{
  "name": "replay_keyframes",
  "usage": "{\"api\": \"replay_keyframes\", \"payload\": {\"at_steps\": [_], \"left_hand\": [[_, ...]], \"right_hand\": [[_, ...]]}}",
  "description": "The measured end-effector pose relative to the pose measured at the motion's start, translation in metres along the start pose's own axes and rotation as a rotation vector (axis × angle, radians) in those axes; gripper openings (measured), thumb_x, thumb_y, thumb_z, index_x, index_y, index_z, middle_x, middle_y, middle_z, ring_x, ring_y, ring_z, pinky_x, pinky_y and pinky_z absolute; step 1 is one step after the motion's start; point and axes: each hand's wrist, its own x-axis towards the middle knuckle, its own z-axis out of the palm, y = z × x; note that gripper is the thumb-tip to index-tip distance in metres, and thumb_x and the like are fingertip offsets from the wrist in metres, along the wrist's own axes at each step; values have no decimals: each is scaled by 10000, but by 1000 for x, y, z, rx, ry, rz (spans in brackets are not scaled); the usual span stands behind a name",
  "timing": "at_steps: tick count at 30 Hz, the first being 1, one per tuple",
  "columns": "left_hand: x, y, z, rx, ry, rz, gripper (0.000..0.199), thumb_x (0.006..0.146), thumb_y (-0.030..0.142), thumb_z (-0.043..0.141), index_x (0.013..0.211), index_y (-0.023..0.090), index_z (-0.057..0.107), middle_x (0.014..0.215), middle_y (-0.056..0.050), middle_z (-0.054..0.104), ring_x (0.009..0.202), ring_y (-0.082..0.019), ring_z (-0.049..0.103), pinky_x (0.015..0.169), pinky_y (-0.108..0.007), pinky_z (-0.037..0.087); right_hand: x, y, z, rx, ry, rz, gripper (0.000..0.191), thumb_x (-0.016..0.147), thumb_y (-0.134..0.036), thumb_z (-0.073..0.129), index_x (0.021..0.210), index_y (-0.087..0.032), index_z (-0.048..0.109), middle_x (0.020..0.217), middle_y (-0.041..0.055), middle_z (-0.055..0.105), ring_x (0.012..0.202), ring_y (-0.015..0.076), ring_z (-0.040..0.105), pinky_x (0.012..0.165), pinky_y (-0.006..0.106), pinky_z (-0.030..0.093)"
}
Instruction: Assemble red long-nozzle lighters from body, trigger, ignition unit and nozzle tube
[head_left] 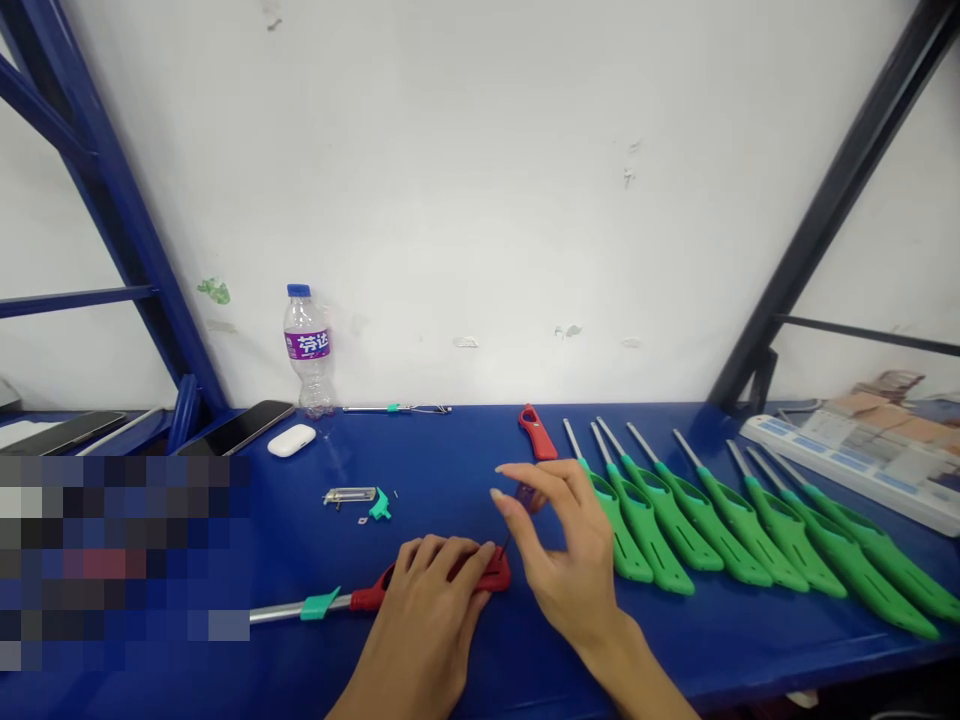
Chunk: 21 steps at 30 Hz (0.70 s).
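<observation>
A red long-necked lighter lies on the blue table, its metal tube pointing left with a teal collar around it. My left hand presses over the red handle, fingers wrapped across it and hiding much of it. In my right hand is a small screwdriver with a dark purple handle, tilted. Its thin shaft reaches down to the right end of the red handle. The thumb and forefinger stand slightly apart, and the rest of the grip is partly hidden.
Several green lighters lie in a row at right, beside a white power strip. Behind lie a red handle shell and a loose lighter tube. A clear fuel tank, a teal part, white earbud case, phone and bottle occupy the left.
</observation>
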Motion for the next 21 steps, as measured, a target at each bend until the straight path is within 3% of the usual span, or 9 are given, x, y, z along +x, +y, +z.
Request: {"api": "replay_keyframes", "payload": {"at_steps": [2, 6, 8, 14, 19, 21], "left_hand": [[0, 0, 0, -1, -9, -6, 409, 949, 111, 495, 1339, 212, 567, 1218, -67, 647, 1044, -270, 565, 907, -473, 485], [0, -1, 0, -5, -20, -30, 402, 956, 104, 487, 1330, 221, 576, 1227, -60, 643, 1055, -267, 559, 923, -481, 472], [0, 0, 0, -11, -34, -35, 402, 959, 101, 487, 1330, 226, 576, 1239, -58, 639, 1069, -269, 552, 940, -490, 461], [0, 0, 0, -28, -53, -55, 391, 962, 111, 497, 1330, 221, 572, 1247, -53, 632, 1074, -270, 540, 941, -494, 453], [0, 1, -2, -25, -67, -63, 390, 973, 122, 494, 1340, 238, 563, 1259, -46, 628, 1098, -265, 533, 969, -492, 442], [1, 2, -3, -19, -74, -68, 389, 972, 124, 501, 1335, 246, 565, 1266, -41, 627, 1107, -265, 534, 970, -489, 443]], "right_hand": [[0, 1, -1, -16, -27, 6, 280, 947, -191, 570, 1206, -270, 640, 972, 36, 544, 793, 147, 587, 748, 296, 523], [-2, 3, 0, 104, -184, 29, 456, 1012, -145, 367, 1433, -289, 467, 1274, 78, 549, 1072, 172, 605, 919, 319, 511], [-3, 5, 2, 161, -207, 18, 465, 1016, -131, 361, 1443, -295, 443, 1262, 62, 577, 1088, 161, 604, 941, 305, 505], [-2, 2, 1, 26, -124, -19, 387, 954, -195, 571, 1321, -315, 585, 946, 29, 531, 814, 155, 577, 764, 304, 521], [3, 1, -4, 88, -107, 42, 371, 992, -170, 448, 1309, -284, 603, 1197, 81, 560, 1099, 205, 572, 947, 372, 495], [5, 1, -3, 166, -88, 77, 326, 982, -181, 490, 1248, -293, 643, 1172, 63, 585, 1035, 189, 602, 901, 348, 520]]}}
